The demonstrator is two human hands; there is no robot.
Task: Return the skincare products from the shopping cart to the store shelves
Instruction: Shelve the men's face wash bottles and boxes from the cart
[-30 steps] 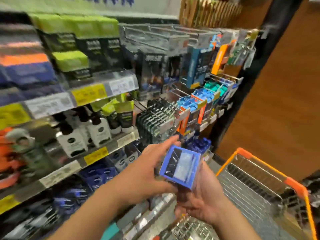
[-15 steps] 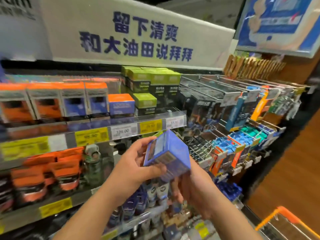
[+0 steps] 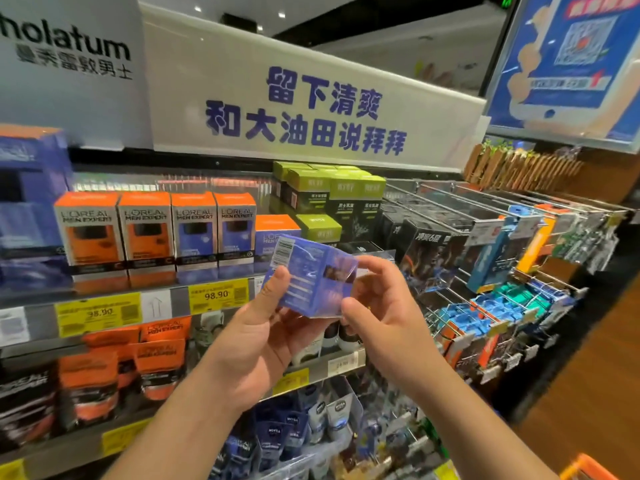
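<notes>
Hands (image 3: 311, 327) around blue box (image 3: 308, 275).

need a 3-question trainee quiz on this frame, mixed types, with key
1. True or false: only the left hand holds the blue box.
2. Which boxes stand right behind the blue box on the shelf? A) the orange-topped box and the green boxes B) Nivea tubes C) hanging razor packs
3. Fill in: the blue box faces the camera with its ____ at the upper left.

Key
1. False: the right hand pinches its right edge too.
2. A
3. barcode
</notes>
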